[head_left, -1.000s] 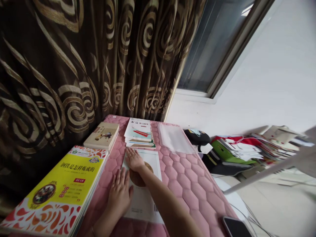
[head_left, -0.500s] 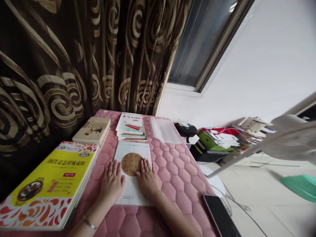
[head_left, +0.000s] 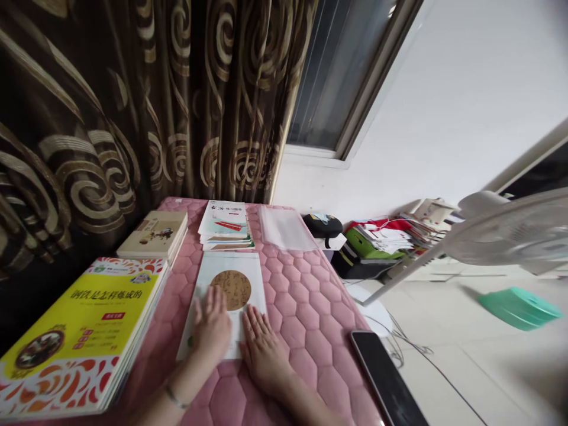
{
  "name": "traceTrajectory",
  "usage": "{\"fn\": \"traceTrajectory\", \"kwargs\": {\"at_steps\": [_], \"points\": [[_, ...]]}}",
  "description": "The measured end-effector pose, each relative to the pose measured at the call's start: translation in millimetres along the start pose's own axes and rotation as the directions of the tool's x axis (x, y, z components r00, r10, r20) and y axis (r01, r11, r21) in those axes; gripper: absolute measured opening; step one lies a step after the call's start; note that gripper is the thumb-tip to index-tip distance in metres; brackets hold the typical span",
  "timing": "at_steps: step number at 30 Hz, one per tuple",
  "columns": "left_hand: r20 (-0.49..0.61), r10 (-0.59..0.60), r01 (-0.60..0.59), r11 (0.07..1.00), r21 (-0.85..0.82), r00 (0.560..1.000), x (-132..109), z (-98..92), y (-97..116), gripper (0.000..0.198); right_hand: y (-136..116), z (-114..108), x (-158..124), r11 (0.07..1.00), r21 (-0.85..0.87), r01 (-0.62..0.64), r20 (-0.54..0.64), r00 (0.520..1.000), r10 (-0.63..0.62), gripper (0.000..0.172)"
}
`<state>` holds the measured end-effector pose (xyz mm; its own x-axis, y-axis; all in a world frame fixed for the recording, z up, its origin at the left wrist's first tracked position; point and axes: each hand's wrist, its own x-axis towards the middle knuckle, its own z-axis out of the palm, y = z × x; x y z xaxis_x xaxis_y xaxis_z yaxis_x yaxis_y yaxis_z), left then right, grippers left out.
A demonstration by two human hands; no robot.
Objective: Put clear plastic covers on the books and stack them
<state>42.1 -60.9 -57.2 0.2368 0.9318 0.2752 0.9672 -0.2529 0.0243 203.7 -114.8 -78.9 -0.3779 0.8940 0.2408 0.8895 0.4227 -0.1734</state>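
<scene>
A pale book with a brown round picture on its cover lies flat in front of me on the pink quilted cover. My left hand rests on its left half, fingers stretched out and slightly blurred, just below the brown circle. Near the book's lower right edge, my right hand lies flat with its fingers spread and pointing away from me. Neither hand grasps anything. Right behind the book sits a small pile of thin booklets, the top one white with a red drawing.
On the left stand a stack of books with a yellow cover and a beige book stack. A clear plastic sleeve lies at the back right. A black phone is at the right edge. A white fan stands beyond.
My left hand has moved right and onto the book's cover, and my right hand has slid down toward its lower right edge. The view has shifted slightly to the right.
</scene>
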Motion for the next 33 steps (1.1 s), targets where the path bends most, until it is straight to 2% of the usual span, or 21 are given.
{"fn": "traceTrajectory", "kwargs": {"at_steps": [3, 5, 9, 11, 13, 16, 17, 19, 23, 26, 29, 31, 33], "points": [[0.030, 0.170, -0.168, 0.984, -0.065, 0.985, -1, 6.1, 25, 0.057, -1, 1, 2, 1.000, -0.015, 0.003, 0.022, 1.000, -0.002, 0.058], [-0.031, 0.215, -0.217, 0.975, -0.057, 0.976, -5, 12.5, 22, 0.055, -1, 1, 3, 1.000, -0.016, 0.001, 0.026, 1.000, -0.001, 0.057], [-0.171, 0.233, -0.238, 0.971, -0.006, 0.957, -22, 21.1, -22, 0.053, 1, 1, -1, 1.000, -0.005, 0.002, 0.037, 0.999, -0.002, 0.058], [-0.203, 0.234, -0.235, 0.972, 0.019, 0.951, -31, 22.6, -43, 0.055, 0, 0, -1, 1.000, 0.008, -0.014, 0.059, 0.998, 0.014, 0.059], [-0.219, 0.233, -0.231, 0.972, 0.037, 0.947, -37, 23.3, -55, 0.055, -3, -1, 6, 0.999, 0.027, -0.021, 0.081, 0.997, 0.019, 0.060], [-0.232, 0.234, -0.228, 0.972, 0.049, 0.944, -39, 24.2, -58, 0.056, -3, -3, 39, 0.995, 0.073, 0.071, 0.110, 0.991, -0.079, 0.060], [-0.239, 0.235, -0.230, 0.972, 0.051, 0.942, -38, 24.5, -57, 0.056, 0, -3, 55, 0.989, 0.087, 0.116, 0.123, 0.984, -0.126, 0.060], [-0.251, 0.244, -0.236, 0.970, 0.059, 0.937, -37, 25.1, -55, 0.056, 14, -4, 91, 0.987, 0.090, 0.131, 0.163, 0.976, -0.145, 0.060], [-0.262, 0.246, -0.234, 0.969, 0.076, 0.933, -39, 27.2, -57, 0.056, 59, -8, 152, 0.997, 0.024, -0.080, 0.200, 0.977, 0.073, 0.059], [-0.224, 0.219, -0.211, 0.976, 0.060, 0.950, -43, 29.5, -56, 0.054, 85, -8, 171, 0.985, -0.002, -0.174, 0.195, 0.966, 0.171, 0.059], [-0.118, 0.137, -0.136, 0.991, 0.016, 0.984, -29, 31.4, -43, 0.054, 91, -4, 172, 0.983, 0.001, -0.182, 0.170, 0.969, 0.179, 0.059], [-0.039, 0.087, -0.088, 0.996, -0.025, 0.995, -2, 32.5, -28, 0.054, 90, 0, 170, 0.984, 0.006, -0.179, 0.152, 0.973, 0.176, 0.059], [-0.001, 0.127, -0.126, 0.989, -0.083, 0.992, 35, 34.0, -13, 0.050, 89, 2, 169, 0.985, 0.008, -0.172, 0.141, 0.975, 0.170, 0.059]]}}
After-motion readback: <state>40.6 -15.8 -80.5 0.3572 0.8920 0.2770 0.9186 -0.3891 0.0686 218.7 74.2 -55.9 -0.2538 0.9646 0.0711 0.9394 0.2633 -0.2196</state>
